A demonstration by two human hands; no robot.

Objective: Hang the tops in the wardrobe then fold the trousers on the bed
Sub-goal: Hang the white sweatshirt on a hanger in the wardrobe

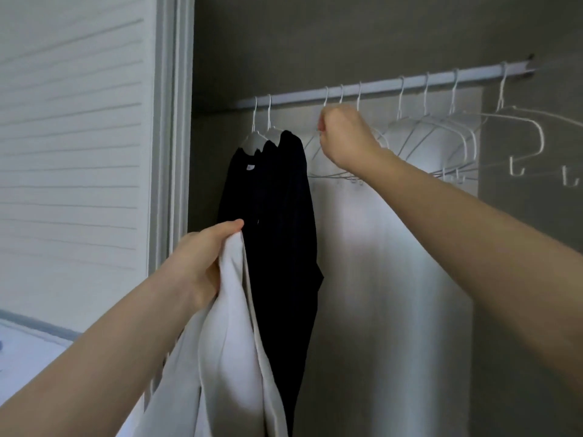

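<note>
Inside open wardrobe, grey back wall (347, 36). White horizontal metal rail (372, 85) across top, sloping up to rt. Two black tops (277, 234) already hung on white wire hangers at rail's left end, side by side, touching, draped straight down. Row of empty white wire hangers (441, 134) along rest of rail, bunched mid-rail, one more (520, 127) apart at far rt. Pale fabric panel (394, 263) hanging behind hangers, below rail.

Left hand (202, 263) low left, fingers curled round bunched collar end of white fabric top (230, 342), thumb on upper edge; garment hangs down from grip, folds trailing past bottom edge, just beside and partly overlapping black tops on their left. Not yet on a hanger.

Right hand (344, 137) raised to rail level, fist-like, fingers closed at neck of an empty white wire hanger (325, 99) just rt of black tops; hook still over rail. Exact pinch hidden behind knuckles. Hands well apart, left low, rt high.

White slatted wardrobe door (72, 137) at left, white frame edge (172, 121) beside it. Trousers, bed: can't tell from this view.
</note>
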